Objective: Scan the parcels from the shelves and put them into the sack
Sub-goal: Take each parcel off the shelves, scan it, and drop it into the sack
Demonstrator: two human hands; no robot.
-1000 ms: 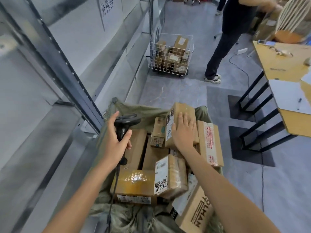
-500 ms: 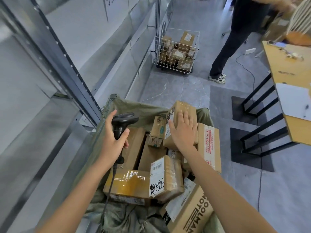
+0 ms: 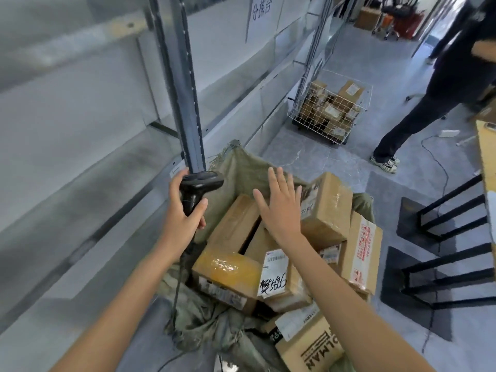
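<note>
Change: the right hand (image 3: 281, 208), which lay flat on the tall parcel (image 3: 326, 208) half a second ago, is now lifted off it with fingers spread; the view has swung up along the shelving.
Right hand: open, fingers straight and splayed, holding nothing, in the centre of the frame over the sack's contents, left of the tall parcel.
Left hand (image 3: 183, 210): fingers and thumb wrapped round the grip of the black scanner (image 3: 200, 187), left of centre.
Scanner: handle runs up and down the frame; head points to the right, toward the sack; cable hangs down from the handle.
Sack (image 3: 241, 167): olive fabric, mouth open, lower centre, beside the grey shelf post (image 3: 185, 103).
Parcels: cardboard boxes piled inside the sack; the tall parcel stands tilted, long axis running from upper left to lower right; a yellow-taped box (image 3: 228, 275) lies flat at lower centre.
Surroundings: wire basket (image 3: 328, 108) of boxes at upper right; a second person's legs (image 3: 418, 108) at far right.
</note>
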